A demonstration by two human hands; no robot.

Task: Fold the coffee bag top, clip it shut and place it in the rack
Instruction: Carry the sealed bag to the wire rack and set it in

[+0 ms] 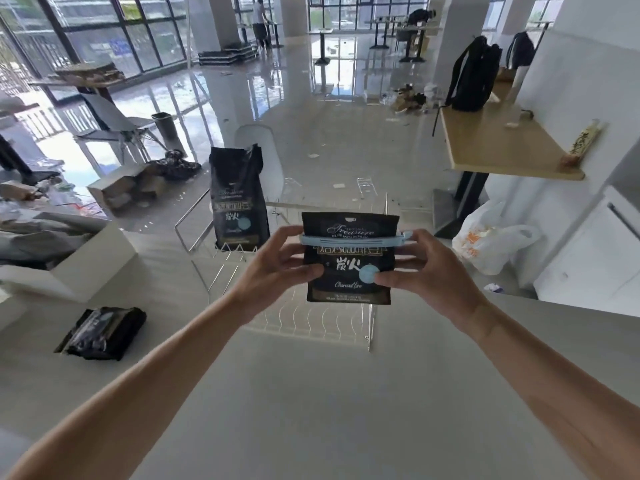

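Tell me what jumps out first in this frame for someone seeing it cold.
Dead centre, both hands, left hand and right hand, hold a black coffee bag with a light blue clip across it, over a wire rack. Another bag stands upright at the rack's far left.

Bench [311, 393] carries the rack [304, 323] at centre. One coffee bag [348, 261] held above the rack, left hand [273, 268] on its left edge, right hand [426, 265] on its right; clip [356, 239] across the bag near its top. Second bag [239, 202] stands upright at the rack's far left. Third bag [104, 332] lies flat on the bench, well left of the rack. Box [69, 258] behind it.
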